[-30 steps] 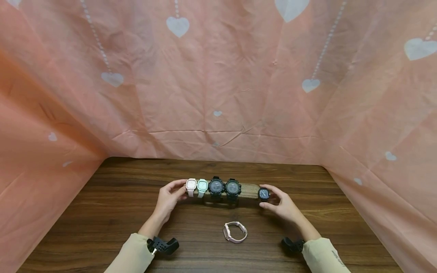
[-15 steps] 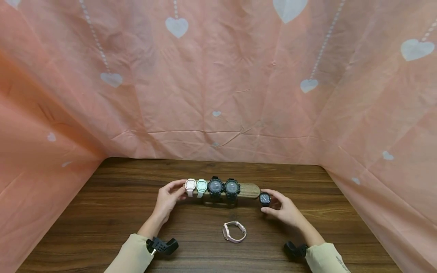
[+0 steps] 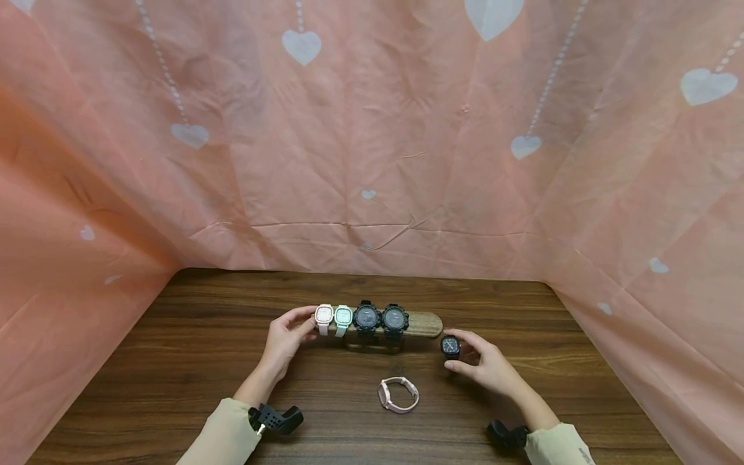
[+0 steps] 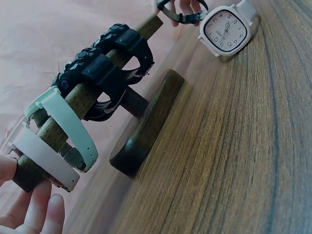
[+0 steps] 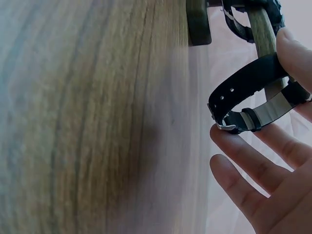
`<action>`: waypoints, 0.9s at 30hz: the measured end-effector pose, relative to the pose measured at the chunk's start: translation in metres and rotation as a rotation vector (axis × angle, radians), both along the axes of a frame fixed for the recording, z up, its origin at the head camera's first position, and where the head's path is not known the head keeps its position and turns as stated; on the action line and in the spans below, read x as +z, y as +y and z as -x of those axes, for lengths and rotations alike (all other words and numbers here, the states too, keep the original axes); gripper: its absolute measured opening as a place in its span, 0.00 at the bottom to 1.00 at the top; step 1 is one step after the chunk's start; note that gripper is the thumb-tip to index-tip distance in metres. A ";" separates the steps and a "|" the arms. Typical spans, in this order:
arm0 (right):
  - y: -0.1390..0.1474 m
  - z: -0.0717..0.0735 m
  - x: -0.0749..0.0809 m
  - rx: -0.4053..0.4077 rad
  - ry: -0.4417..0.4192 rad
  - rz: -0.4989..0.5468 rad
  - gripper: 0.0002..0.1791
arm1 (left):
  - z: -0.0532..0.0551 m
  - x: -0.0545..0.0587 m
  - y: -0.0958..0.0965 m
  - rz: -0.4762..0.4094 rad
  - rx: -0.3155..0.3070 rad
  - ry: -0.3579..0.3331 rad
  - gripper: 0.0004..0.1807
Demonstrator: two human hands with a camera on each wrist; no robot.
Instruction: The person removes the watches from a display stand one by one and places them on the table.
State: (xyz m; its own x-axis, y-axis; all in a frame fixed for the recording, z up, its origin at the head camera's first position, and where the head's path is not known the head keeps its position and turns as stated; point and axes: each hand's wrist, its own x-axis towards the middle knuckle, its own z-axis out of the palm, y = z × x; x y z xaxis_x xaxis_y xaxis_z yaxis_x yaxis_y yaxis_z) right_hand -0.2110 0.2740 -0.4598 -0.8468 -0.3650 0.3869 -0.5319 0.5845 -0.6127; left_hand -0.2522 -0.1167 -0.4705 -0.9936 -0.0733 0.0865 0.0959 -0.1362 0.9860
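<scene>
My left hand [image 3: 285, 339] grips the left end of a wooden watch stand [image 3: 425, 325], thumb on one side and fingers on the other in the left wrist view. On its bar sit a pale pink watch [image 3: 324, 315], a mint green watch [image 3: 344, 316] and two chunky black sports watches [image 3: 367, 318]. Just beyond the bar's bare right end, my right hand [image 3: 488, 365] pinches a black square-faced wristwatch [image 3: 450, 346] between thumb and fingers. Its strap [image 5: 243, 80] is buckled into a loop.
A pale pink watch [image 4: 225, 31] with a squarish dial lies on its side on the wooden table [image 3: 325, 413], in front of the stand. The stand's foot [image 4: 151, 122] rests on the table. A pink curtain [image 3: 349, 161] with white hearts encloses the back and sides.
My right hand has drawn the black wristwatch off the right end of the bar, slightly right and toward me. My left hand has stayed on the stand's left end.
</scene>
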 end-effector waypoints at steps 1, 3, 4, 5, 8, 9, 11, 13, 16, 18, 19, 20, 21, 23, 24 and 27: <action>-0.001 -0.001 0.001 0.007 0.015 -0.010 0.30 | 0.000 0.000 0.000 0.004 -0.002 -0.007 0.14; -0.002 -0.003 0.002 0.026 0.042 -0.026 0.29 | 0.000 0.002 -0.001 0.009 -0.005 -0.021 0.15; -0.003 -0.004 0.002 0.031 0.050 -0.032 0.29 | 0.000 0.002 -0.001 0.014 -0.005 -0.028 0.15; -0.004 -0.005 0.002 0.037 0.053 -0.036 0.29 | 0.000 0.002 -0.001 0.019 -0.006 -0.031 0.15; -0.007 -0.008 0.003 0.036 0.066 -0.046 0.30 | 0.000 0.002 -0.001 0.018 -0.003 -0.034 0.14; -0.008 -0.008 0.003 0.039 0.073 -0.044 0.30 | 0.001 0.001 -0.001 0.016 -0.001 -0.032 0.14; -0.009 -0.010 0.003 0.043 0.090 -0.040 0.31 | 0.001 0.001 0.000 0.012 0.002 -0.029 0.14; -0.010 -0.011 0.003 0.047 0.110 -0.039 0.31 | 0.001 0.001 0.000 0.009 0.004 -0.028 0.14; -0.010 -0.013 0.003 0.055 0.123 -0.035 0.31 | 0.001 0.000 0.000 0.013 0.005 -0.028 0.14; -0.011 -0.015 0.003 0.061 0.124 -0.040 0.31 | 0.001 0.000 0.000 0.012 0.005 -0.028 0.14; -0.011 -0.016 0.003 0.065 0.126 -0.045 0.31 | 0.001 0.000 0.000 0.012 0.006 -0.027 0.14; -0.012 -0.017 0.002 0.070 0.127 -0.053 0.31 | 0.001 0.000 0.000 0.011 0.006 -0.027 0.14; -0.013 -0.018 0.002 0.073 0.130 -0.063 0.31 | 0.001 0.000 0.000 0.008 0.007 -0.024 0.14; -0.014 -0.020 0.001 0.080 0.143 -0.090 0.31 | 0.000 0.000 0.000 0.000 0.009 -0.024 0.14; -0.014 -0.022 0.001 0.080 0.155 -0.106 0.30 | 0.000 0.000 0.000 0.000 0.009 -0.022 0.14; -0.015 -0.025 0.001 0.069 0.192 -0.149 0.30 | -0.001 0.001 0.001 -0.010 0.009 -0.019 0.15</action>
State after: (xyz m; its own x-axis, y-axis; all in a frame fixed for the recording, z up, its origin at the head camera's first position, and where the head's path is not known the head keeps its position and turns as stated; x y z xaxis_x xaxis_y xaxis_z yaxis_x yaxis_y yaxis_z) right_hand -0.1856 0.2585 -0.4589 -0.7343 -0.4844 0.4756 -0.6718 0.6194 -0.4063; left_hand -0.2514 -0.1158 -0.4699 -0.9943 -0.0832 0.0665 0.0782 -0.1454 0.9863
